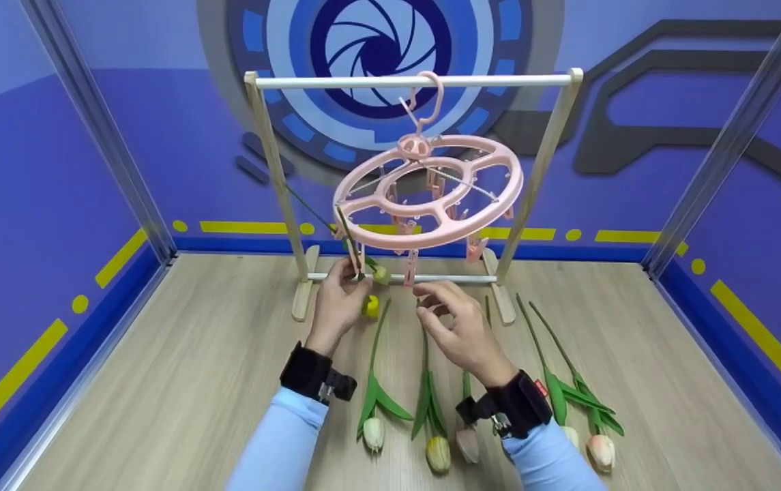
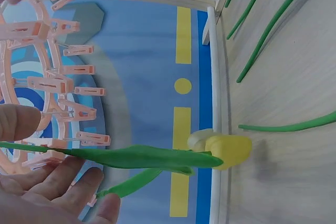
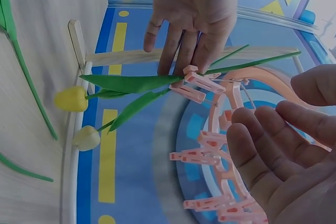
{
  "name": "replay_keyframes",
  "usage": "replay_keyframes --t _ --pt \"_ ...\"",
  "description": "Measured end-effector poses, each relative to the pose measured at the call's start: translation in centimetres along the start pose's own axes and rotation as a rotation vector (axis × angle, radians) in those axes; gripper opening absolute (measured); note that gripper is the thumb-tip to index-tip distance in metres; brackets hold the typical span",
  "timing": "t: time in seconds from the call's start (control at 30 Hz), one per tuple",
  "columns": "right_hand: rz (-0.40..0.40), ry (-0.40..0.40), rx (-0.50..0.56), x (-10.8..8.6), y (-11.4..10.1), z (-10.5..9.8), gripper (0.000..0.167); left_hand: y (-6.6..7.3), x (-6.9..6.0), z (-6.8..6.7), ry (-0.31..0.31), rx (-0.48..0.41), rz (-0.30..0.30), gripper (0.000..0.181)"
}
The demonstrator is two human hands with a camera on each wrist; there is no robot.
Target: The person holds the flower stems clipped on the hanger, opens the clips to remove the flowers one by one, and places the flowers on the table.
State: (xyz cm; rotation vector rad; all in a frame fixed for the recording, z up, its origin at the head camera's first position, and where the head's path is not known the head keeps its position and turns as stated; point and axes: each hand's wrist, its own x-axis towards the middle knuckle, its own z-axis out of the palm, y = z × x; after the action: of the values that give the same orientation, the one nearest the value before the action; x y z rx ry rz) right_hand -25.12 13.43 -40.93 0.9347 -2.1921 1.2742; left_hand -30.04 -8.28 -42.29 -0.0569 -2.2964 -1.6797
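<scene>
A pink round clip hanger (image 1: 424,239) hangs by its hook from the rack's top bar. My left hand (image 1: 341,307) is at the hanger's left side, its extended fingers touching a yellow tulip's green stem and leaf beside a pink clip (image 3: 205,83). The yellow tulip (image 2: 228,150) hangs flower down, its stem at that clip. A white tulip (image 3: 86,138) hangs flower down next to it. My right hand (image 1: 455,327) is below the hanger's front, fingers loosely bent, nothing between them. My left thumb (image 2: 20,123) stands apart from the stem.
The wooden rack (image 1: 271,143) has a white lower bar (image 1: 462,279). On the table lie several tulips, among them a white tulip (image 1: 374,434), a yellow one (image 1: 438,455) and a pinkish one (image 1: 600,452). More pink clips (image 2: 84,70) dangle from the hanger.
</scene>
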Motion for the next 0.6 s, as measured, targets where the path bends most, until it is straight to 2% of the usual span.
replay_keyframes --t 0.23,0.6 --pt "0.019 -0.001 0.032 0.0 0.4 0.5 0.029 0.1 -0.9 0.1 -0.008 -0.004 -0.012 0.049" --pt "-0.003 0.030 0.067 -0.6 0.9 1.2 0.028 0.3 -3.4 0.6 0.008 -0.024 0.052 0.042"
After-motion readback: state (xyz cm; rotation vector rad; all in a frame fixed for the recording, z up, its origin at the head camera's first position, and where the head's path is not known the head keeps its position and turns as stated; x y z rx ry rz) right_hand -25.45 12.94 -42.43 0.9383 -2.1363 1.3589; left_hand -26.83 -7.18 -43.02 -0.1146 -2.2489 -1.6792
